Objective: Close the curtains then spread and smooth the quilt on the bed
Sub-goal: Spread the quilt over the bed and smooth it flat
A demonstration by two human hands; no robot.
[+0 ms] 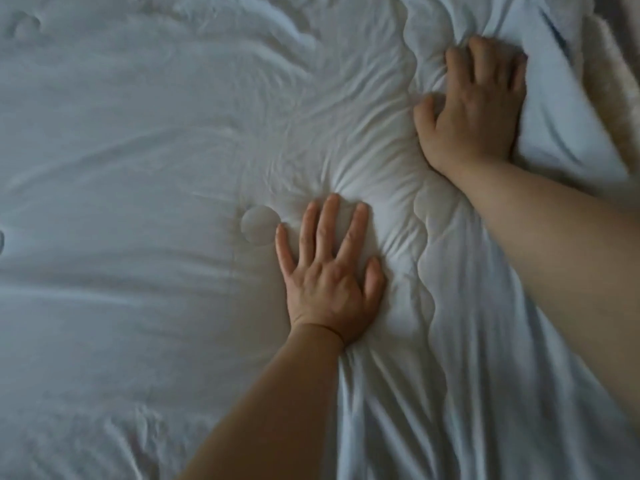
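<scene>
Here, the left hand (330, 271) is lying flat, palm down, fingers spread apart, pressing into the white quilt (138, 168) just beside a stitched circle (260, 224). The right hand (474, 105) is pressing the quilt farther out, its fingers curling into a bunched fold, though a true grip cannot be told. The quilt is lying under both hands and spreading wide to the left, creases radiating from each palm. A wavy seam (424, 244) is running between the hands. Along the right edge a beige surface (620, 81) is showing.
</scene>
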